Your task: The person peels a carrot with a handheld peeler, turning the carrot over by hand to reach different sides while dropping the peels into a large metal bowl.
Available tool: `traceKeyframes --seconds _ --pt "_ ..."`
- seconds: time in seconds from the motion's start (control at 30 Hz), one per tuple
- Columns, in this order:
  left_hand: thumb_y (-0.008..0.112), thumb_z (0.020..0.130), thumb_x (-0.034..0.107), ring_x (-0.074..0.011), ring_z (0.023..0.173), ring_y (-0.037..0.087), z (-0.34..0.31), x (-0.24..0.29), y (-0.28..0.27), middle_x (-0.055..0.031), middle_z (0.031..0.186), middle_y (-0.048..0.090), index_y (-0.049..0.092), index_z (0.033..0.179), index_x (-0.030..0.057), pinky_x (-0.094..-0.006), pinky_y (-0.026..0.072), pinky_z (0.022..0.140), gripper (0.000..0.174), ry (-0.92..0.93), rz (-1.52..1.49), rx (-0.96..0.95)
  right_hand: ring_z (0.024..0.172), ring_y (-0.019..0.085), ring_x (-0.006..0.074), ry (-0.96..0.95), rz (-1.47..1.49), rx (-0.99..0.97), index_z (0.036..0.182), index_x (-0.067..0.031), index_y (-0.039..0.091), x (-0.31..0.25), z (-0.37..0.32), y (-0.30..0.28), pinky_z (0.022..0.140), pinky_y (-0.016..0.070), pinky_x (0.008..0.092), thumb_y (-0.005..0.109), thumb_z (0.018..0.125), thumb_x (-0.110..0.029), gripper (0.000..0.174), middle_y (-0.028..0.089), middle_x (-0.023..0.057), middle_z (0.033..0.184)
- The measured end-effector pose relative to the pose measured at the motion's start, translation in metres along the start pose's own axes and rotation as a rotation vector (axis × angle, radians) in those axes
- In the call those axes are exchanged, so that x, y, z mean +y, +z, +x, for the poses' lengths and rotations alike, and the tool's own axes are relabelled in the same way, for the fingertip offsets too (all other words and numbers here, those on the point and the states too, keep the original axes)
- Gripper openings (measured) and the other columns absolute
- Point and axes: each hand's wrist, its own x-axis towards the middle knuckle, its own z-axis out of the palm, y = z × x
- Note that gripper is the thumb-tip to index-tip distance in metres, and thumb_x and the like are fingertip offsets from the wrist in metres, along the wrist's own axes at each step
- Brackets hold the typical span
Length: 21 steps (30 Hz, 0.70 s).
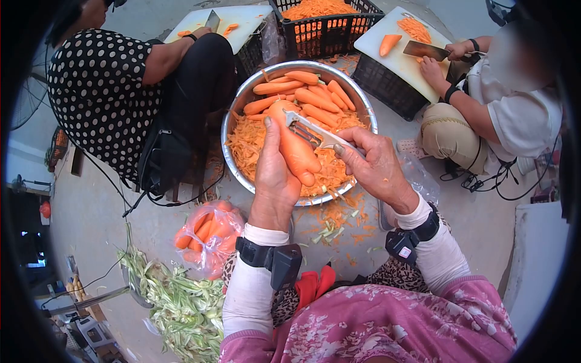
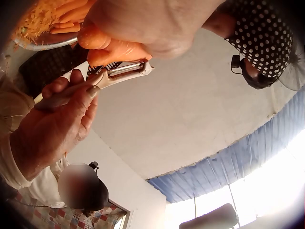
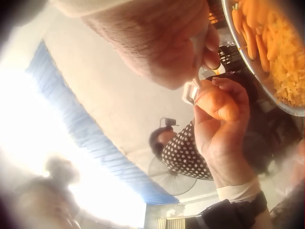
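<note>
My left hand (image 1: 275,172) grips a thick carrot (image 1: 295,148) over the metal bowl, with the thumb along its side. The carrot has a forked, stubby lower end, also seen in the right wrist view. In my right hand (image 1: 378,163) is a peeler (image 1: 318,134), held by its handle with the thumb on top. Its blade head lies at the upper side of the carrot. Below both hands, the round bowl (image 1: 229,151) holds whole peeled carrots (image 1: 315,100) at the far side and a heap of orange peelings (image 1: 245,142) nearer me.
A bag of carrots (image 1: 209,236) sits on the floor left, beside a pile of green husks (image 1: 181,308). Two people cut carrots on white boards (image 1: 387,66) at either side. A black crate (image 1: 357,30) of shredded carrot stands behind the bowl. Peel scraps (image 1: 342,221) litter the floor.
</note>
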Motion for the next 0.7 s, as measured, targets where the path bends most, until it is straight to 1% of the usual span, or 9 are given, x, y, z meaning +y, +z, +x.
traceKeyframes --seconds 0.27,0.33,0.4,0.53,0.6,0.7 --pt "0.036 0.097 0.052 -0.0185 0.1 0.057 -0.0025 0.0023 0.0025 -0.0084 0.11 0.057 0.047 0.124 0.0064 -0.0332 0.0499 0.085 0.055 0.001 -0.005 0.04 0.064 0.061 0.0204 -0.016 0.043 -0.001 0.097 0.0023 0.061 0.0019 0.0013 0.0044 0.06 0.0466 0.0321 0.061 0.086 -0.01 0.016 0.063 0.0142 0.074" --pt "0.036 0.097 0.052 -0.0186 0.1 0.057 -0.003 0.0029 0.0013 -0.0084 0.111 0.057 0.047 0.124 0.0065 -0.0333 0.0501 0.085 0.055 -0.001 0.001 0.047 0.064 0.061 0.0209 0.015 0.038 -0.014 0.097 0.002 0.061 -0.0007 0.0011 0.0043 0.06 0.0465 0.0322 0.061 0.086 -0.01 0.016 0.063 0.0141 0.074" --pt "0.034 0.099 0.045 -0.023 0.109 0.055 -0.0029 0.0032 -0.0004 -0.0106 0.121 0.055 0.046 0.128 0.0064 -0.0381 0.0464 0.092 0.05 -0.021 -0.006 0.055 0.064 0.062 0.0213 0.012 0.033 -0.015 0.097 0.002 0.061 -0.0015 0.0008 0.0046 0.06 0.0466 0.0324 0.061 0.086 -0.01 0.016 0.063 0.0141 0.074" --pt "0.035 0.099 0.046 -0.0228 0.108 0.055 -0.0022 0.0021 -0.0032 -0.0104 0.12 0.056 0.046 0.128 0.0066 -0.0381 0.0468 0.092 0.05 -0.022 -0.008 0.043 0.065 0.063 0.0226 -0.009 0.014 -0.009 0.098 0.0018 0.061 0.0012 -0.0002 0.0061 0.06 0.0468 0.033 0.061 0.085 -0.01 0.017 0.064 0.015 0.075" --pt "0.036 0.097 0.051 -0.019 0.1 0.058 -0.0025 0.0014 -0.0021 -0.0088 0.111 0.057 0.047 0.124 0.0062 -0.0334 0.0506 0.084 0.054 -0.009 0.0 0.052 0.066 0.064 0.0235 -0.008 0.013 -0.011 0.098 0.0018 0.061 0.0008 -0.0005 0.0061 0.06 0.047 0.0333 0.061 0.085 -0.01 0.017 0.064 0.0155 0.075" --pt "0.037 0.097 0.051 -0.0191 0.1 0.058 -0.0045 0.0023 0.0011 -0.0089 0.11 0.057 0.047 0.124 0.0058 -0.0335 0.0508 0.083 0.054 -0.002 0.0 0.05 0.067 0.064 0.0253 -0.007 0.002 -0.013 0.098 0.0018 0.062 -0.0009 -0.0008 0.0059 0.06 0.0472 0.034 0.061 0.085 -0.01 0.018 0.064 0.0166 0.076"
